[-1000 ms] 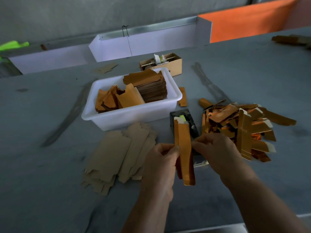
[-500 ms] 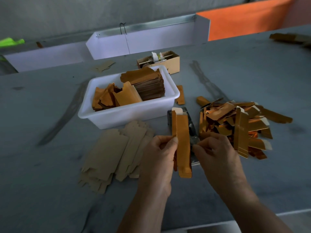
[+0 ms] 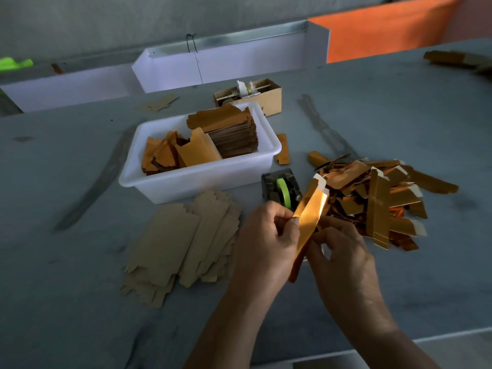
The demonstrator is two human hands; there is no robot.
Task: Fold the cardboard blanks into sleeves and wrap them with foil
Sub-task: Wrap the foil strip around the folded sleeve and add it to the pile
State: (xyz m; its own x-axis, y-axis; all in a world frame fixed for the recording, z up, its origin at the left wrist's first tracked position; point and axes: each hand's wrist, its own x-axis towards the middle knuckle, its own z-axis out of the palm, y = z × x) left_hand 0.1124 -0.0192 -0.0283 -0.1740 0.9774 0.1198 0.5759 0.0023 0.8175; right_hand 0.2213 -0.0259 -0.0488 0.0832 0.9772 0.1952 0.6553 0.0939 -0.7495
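Both hands, left hand (image 3: 266, 235) and right hand (image 3: 338, 251), pinch the foil-faced sleeve (image 3: 308, 217) above the worktop (image 3: 80, 302), beside the finished pile (image 3: 378, 198) for easy discard.

Tape dispenser (image 3: 281, 189) just beyond both hands.

Tape dispenser (image 3: 277, 186) front hidden by left hand (image 3: 263, 243); far-right pile (image 3: 458, 58) cut off.

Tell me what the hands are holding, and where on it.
Both hold one gold foil sleeve: left hand pinches its left edge near mid-length, right hand grips its lower right side.
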